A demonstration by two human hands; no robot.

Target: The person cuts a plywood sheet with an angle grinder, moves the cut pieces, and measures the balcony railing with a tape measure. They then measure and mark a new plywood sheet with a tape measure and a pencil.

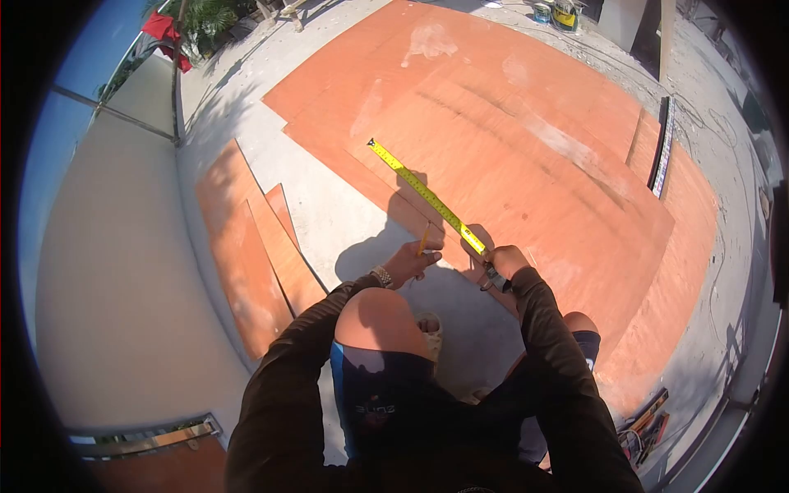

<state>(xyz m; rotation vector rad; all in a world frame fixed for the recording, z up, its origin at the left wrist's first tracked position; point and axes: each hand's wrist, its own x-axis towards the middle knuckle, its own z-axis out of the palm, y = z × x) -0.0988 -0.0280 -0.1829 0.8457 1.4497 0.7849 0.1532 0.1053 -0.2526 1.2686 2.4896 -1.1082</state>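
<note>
My left hand point(412, 264) is closed around a yellow pencil point(425, 238), near the edge of a large orange-brown plywood sheet point(526, 189). My right hand point(508, 261) grips the near end of a yellow tape measure point(427, 194). The tape's blade is extended straight over the sheet, pointing up and to the left, its dark end hook above the sheet's left part. Shadows of both hands fall on the wood and the floor. The tape's case is hidden by my right hand.
Narrower plywood pieces point(255, 263) lie on the grey floor at the left beside a low wall point(123, 246). A dark metal bar point(661, 148) rests on the sheets at the right. Buckets point(566, 15) stand at the far end. Tools point(645, 427) lie at lower right.
</note>
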